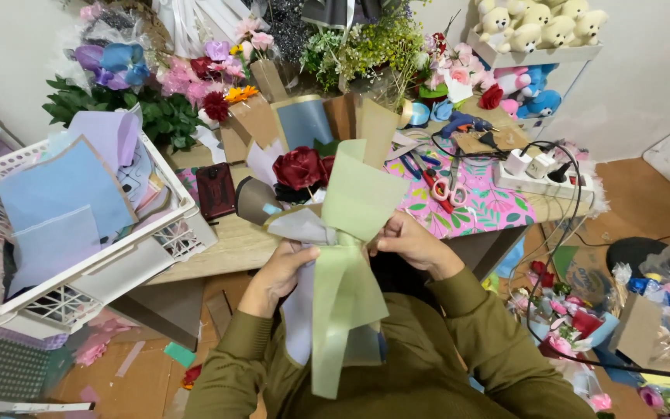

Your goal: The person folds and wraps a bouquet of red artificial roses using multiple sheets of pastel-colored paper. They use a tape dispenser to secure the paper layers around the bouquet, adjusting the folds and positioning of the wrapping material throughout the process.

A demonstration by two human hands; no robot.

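Pinching the light green wrapping paper at its gathered waist above the lap, the left hand and right hand both seem closed on it, so steady even grip keeps the folds around the red roses tidy.

Pale green wrapping paper; dark red roses; white crate.
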